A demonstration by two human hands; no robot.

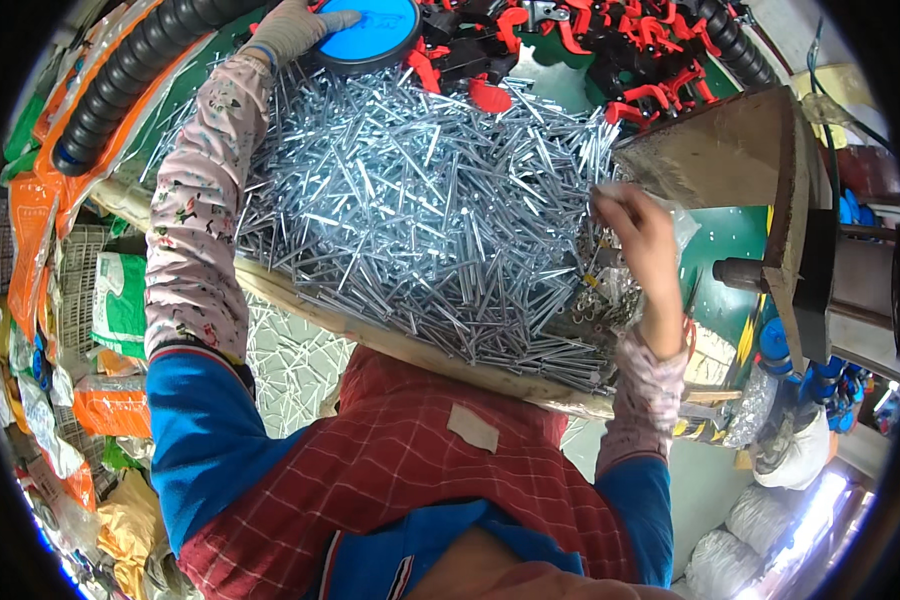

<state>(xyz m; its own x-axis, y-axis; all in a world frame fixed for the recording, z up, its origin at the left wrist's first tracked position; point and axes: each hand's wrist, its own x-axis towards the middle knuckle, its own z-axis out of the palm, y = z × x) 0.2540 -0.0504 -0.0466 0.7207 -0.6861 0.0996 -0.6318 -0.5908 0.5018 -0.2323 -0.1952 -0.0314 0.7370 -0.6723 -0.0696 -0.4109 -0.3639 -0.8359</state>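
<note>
My left hand point(295, 28), in a grey knitted glove, grips the left edge of a round blue disc with a black rim point(370, 32), fingers lying over its face. Below the disc spreads a large heap of loose silver metal pins point(420, 200). At the heap's right edge is my bare right hand point(642, 235), its fingers bent and closed together. Whatever those fingertips hold is too small to make out. Small metal rings and fittings point(590, 300) lie beside the right wrist, partly under clear plastic.
Red and black plastic parts point(660, 90) crowd the far side. A brown board point(720, 150) stands at the right, near a green panel point(725, 240). A black corrugated hose point(140, 70) arches at far left. The wooden table edge point(390, 345) runs before me.
</note>
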